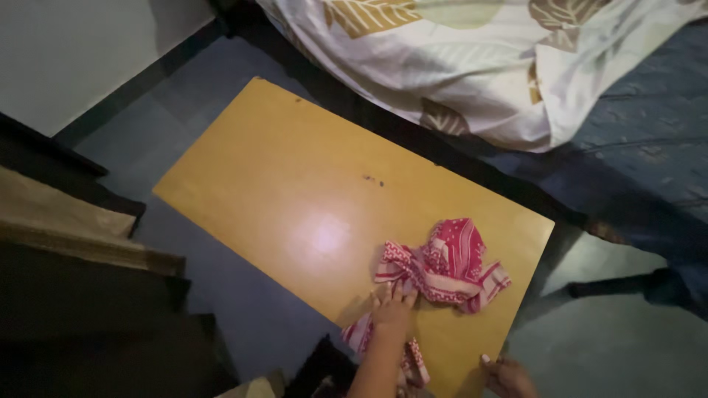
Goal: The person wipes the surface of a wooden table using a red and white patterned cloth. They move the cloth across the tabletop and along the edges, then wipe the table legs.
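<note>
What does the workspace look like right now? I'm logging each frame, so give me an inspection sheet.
Surface: yellow wooden table top, glossy, with a light glare and a few small dark specks near the middle.
Job's things: red and white patterned cloth, crumpled near the table's near right corner, one end trailing over the near edge.
Clutter: nothing seen on the table besides the cloth.
Grippers: left hand pressed on the cloth's edge, fingers spread; right hand at the table's near edge, grip unclear.
Cables: nothing seen.
Surroundings: bed with a white leaf-print sheet and a blue blanket behind the table; grey floor; dark furniture on the left.
</note>
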